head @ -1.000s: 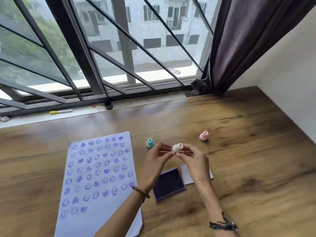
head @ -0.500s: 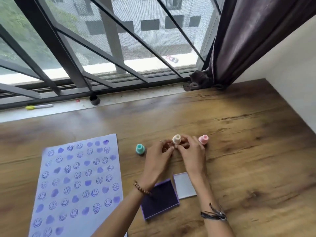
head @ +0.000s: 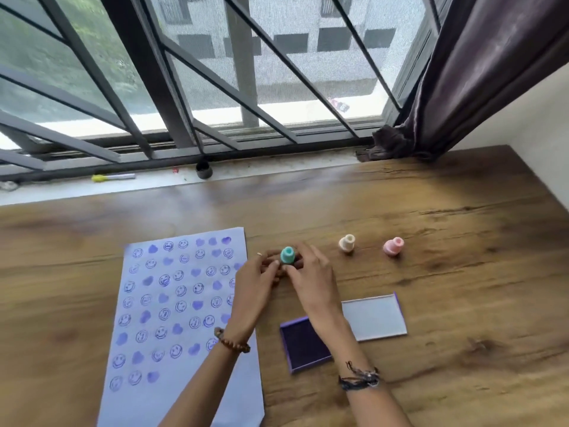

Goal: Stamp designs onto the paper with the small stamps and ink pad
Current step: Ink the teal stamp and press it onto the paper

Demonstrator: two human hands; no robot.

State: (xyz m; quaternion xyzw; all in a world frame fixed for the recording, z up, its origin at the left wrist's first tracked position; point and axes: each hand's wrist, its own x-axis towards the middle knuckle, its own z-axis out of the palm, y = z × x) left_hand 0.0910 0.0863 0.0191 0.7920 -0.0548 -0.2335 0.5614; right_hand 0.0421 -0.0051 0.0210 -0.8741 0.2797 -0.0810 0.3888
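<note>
Both hands have left the cream stamp (head: 347,243), now standing on the wooden table (head: 446,272) right of them; the left hand (head: 257,280) and right hand (head: 311,278) seemingly pinch the teal stamp (head: 288,255) beside the smiley-covered paper (head: 172,303).

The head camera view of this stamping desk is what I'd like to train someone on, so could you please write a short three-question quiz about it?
1. True or false: the open purple ink pad lies on the printed white paper sheet.
2. Which small stamp do the left hand and right hand have between their fingertips? A) small cream plastic stamp B) small pink plastic stamp C) small teal plastic stamp
3. Fill in: the ink pad's flat pale lid rests on the wooden ____.

Key: 1 false, it lies on the wooden table; 2 C; 3 table.
</note>
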